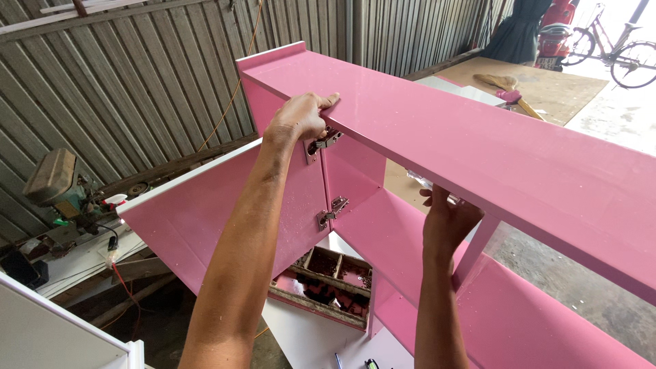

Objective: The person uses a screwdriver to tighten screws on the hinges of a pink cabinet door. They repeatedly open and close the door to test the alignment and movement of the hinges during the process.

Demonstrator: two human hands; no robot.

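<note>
At the far left, against the corrugated metal wall (137, 75), a grimy power tool (58, 184) sits on a cluttered white tabletop (82, 263), with a red wire trailing down from it. No labels, packages or signs are legible anywhere here.

Moving right, a pink cabinet door (225, 219) swings open toward you, joined to the pink cabinet (478, 143) by two metal hinges, an upper hinge (324, 141) and a lower hinge (331, 210). Your left hand (301, 117) curls over the front edge of the cabinet's top panel, just above the upper hinge, gripping the board. Below the door, a shallow wooden tray (328, 280) with dividers lies on a white board, its compartments holding small dark bits too small to tell apart.

Further right, your right hand (447, 219) reaches up under the top panel; its fingers are hidden behind the board, so I cannot tell whether they are closed on anything. Your hands are well apart.

You seem to be steadying the cabinet while checking or fitting the door at its hinges. The next move likely calls for keeping the top panel still.

At the far right, a bicycle (615, 48) and a red scooter (557, 31) stand outside in daylight.
</note>
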